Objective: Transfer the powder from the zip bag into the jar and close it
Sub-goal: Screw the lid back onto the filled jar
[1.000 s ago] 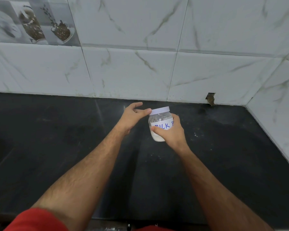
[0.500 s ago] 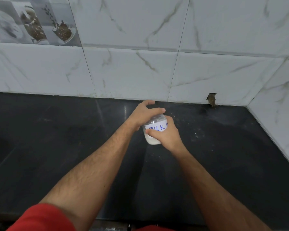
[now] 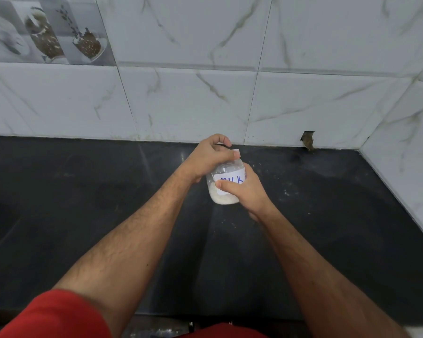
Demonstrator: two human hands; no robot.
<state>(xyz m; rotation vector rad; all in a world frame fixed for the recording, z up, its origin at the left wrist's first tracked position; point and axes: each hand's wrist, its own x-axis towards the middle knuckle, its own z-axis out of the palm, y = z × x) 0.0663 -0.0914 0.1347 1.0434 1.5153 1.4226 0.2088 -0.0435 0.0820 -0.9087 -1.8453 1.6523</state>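
Left hand (image 3: 209, 154) moved from beside lid (image 3: 235, 152) to gripping it; right hand (image 3: 242, 189) grips jar (image 3: 219, 189) (powder inside).

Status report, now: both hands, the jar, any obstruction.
Left hand gripping the white lid from above. Right hand holding the jar, powder inside, label facing the camera. Nothing in the way on the black counter.

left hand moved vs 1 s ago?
Yes. The left hand shifted right onto the lid, toward the wall notch; earlier it sat beside the jar.
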